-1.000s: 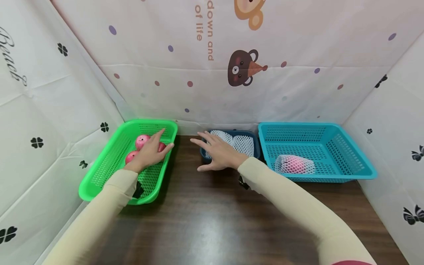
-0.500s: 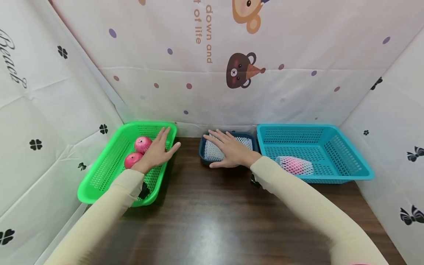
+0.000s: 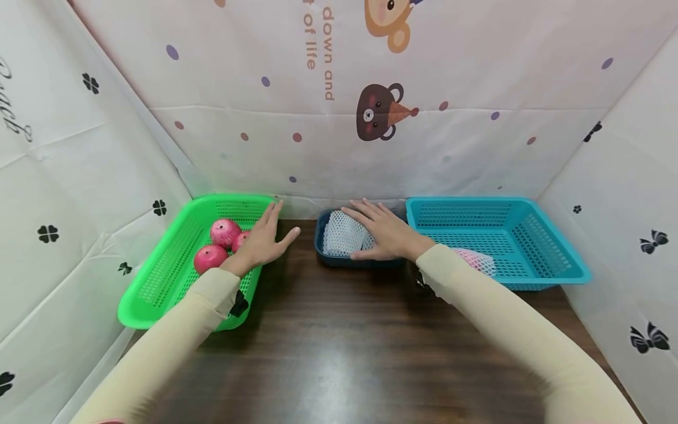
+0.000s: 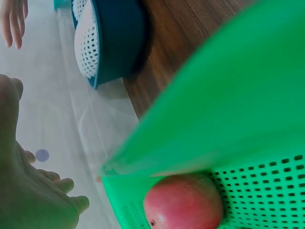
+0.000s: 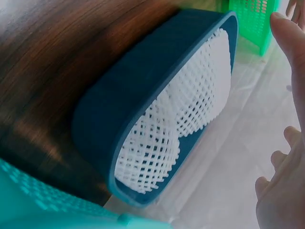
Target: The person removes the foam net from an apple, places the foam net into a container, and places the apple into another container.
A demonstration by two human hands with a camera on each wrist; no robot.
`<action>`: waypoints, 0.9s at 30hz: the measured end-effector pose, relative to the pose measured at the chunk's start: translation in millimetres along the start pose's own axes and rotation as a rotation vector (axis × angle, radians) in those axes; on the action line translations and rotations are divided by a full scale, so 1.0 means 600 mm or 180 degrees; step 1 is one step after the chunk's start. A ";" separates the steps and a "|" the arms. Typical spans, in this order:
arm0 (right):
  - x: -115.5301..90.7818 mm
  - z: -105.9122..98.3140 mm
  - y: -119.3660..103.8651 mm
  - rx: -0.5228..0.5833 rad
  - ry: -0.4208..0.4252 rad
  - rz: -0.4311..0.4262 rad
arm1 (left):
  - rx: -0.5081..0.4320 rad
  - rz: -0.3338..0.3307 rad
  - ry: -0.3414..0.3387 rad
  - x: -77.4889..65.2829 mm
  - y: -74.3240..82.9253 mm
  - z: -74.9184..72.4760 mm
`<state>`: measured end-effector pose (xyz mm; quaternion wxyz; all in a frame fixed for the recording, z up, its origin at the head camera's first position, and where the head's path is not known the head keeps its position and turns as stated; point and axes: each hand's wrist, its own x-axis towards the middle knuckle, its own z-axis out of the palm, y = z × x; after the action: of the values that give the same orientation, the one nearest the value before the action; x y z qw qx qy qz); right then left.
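Spreading flat, left hand (image 3: 261,244) overhangs green basket's (image 3: 159,282) rim.

worktop (image 3: 339,353): dark wood grain, soft sheen | green basket (image 3: 159,282), teal basket (image 3: 551,259): perforated plastic, smooth | small dark-blue tub (image 5: 138,109): smooth plastic, slightly glossy | white net sleeves (image 5: 186,124): foam mesh, matt | red fruits (image 3: 210,258): glossy skin, possibly plastic | backdrop (image 3: 424,147): printed sheet, creased, matt
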<state>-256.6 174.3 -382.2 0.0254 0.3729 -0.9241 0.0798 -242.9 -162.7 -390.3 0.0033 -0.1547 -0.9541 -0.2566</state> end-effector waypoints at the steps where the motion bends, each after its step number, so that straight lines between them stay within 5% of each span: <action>1: -0.002 0.000 0.002 -0.0004 0.0011 0.0003 | 0.0027 0.0005 0.0001 0.001 0.002 0.000; 19: -0.045 -0.025 0.047 -0.0118 0.0088 0.0290 | 0.0093 0.0159 -0.0030 0.020 0.054 0.003; 27: -0.062 -0.036 0.069 -0.0059 0.0065 0.0386 | 0.0054 0.0285 -0.0036 0.032 0.088 0.024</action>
<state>-258.6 232.7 -370.2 0.0334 0.3151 -0.9454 0.0764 -244.2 -106.9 -375.2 0.0106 -0.1986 -0.9483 -0.2473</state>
